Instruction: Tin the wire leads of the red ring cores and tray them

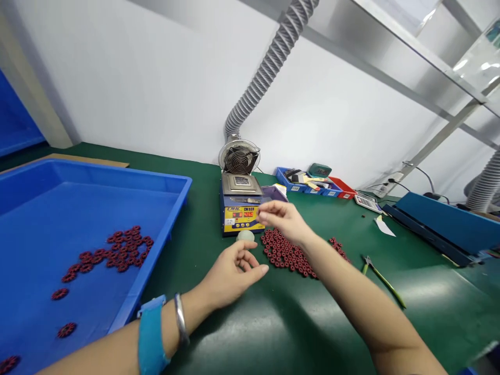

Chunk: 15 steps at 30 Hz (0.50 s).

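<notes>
My left hand (230,273) hovers low over the green table, fingers loosely curled with the index finger pointing right; nothing shows in it. It is near a pale round lump (245,236) in front of the solder pot (242,208). My right hand (282,219) is raised beside the solder pot's display, thumb and fingers pinched together; what they pinch is too small to name. Under and behind my right wrist lies a pile of red-and-black wound ring coils (287,252) on the table.
A big blue tray (172,208) at left holds several more coils (117,250). A fan (239,156) with a ribbed hose stands behind the pot. Green-handled cutters (380,278) lie at right. Small bins (312,185), a calculator (367,202) and a blue device (445,224) sit further back.
</notes>
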Tool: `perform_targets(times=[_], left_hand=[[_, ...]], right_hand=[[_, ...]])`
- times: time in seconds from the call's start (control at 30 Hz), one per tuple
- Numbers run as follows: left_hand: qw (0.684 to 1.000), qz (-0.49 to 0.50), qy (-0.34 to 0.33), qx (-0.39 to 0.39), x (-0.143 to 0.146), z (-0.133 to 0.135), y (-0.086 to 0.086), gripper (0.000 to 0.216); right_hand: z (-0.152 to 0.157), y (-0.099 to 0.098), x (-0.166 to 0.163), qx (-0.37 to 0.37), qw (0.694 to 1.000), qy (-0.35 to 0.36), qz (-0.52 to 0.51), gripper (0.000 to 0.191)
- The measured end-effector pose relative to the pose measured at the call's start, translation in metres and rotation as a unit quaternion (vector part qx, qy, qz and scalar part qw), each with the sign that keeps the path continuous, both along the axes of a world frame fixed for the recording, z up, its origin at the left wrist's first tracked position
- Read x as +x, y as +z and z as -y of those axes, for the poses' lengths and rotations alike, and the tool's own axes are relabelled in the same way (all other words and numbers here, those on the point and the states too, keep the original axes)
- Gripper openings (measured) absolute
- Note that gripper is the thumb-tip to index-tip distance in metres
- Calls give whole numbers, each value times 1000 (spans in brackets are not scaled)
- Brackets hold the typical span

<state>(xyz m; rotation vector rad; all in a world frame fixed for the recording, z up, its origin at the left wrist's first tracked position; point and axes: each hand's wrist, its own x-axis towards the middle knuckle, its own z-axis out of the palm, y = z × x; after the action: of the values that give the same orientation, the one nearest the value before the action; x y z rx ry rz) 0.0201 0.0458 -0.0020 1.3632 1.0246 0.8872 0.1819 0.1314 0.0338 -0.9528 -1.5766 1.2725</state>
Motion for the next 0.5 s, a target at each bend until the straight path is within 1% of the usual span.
perform_targets(times=[0.07,0.1,0.17,0.23,0.3,0.33,0.43,0.5], left_hand=[[999,50,2,-20,3,3,1,45],[997,69,-2,-27,4,6,1,42],[995,94,-16,-42,8,13,0,37],[993,106,-25,-52,14,21,-1,32],[993,100,-27,-52,21,27,1,27],[994,93,-29,-49,23,29,2,25],[997,42,-49,-47,21,32,9,23],[998,-22,-56,-36,8,34,14,23]], right_hand=[[40,-20,1,-21,999,-9,-43,23],[58,-29,2,-9,998,-21,-56,22],[88,-43,2,62,995,-62,-49,23],[109,-53,4,171,979,-106,-5,29],[124,-59,6,264,954,-133,46,35],[129,-60,8,292,944,-137,65,37],[140,-61,15,334,929,-120,107,40],[145,-63,27,346,923,-101,132,44]])
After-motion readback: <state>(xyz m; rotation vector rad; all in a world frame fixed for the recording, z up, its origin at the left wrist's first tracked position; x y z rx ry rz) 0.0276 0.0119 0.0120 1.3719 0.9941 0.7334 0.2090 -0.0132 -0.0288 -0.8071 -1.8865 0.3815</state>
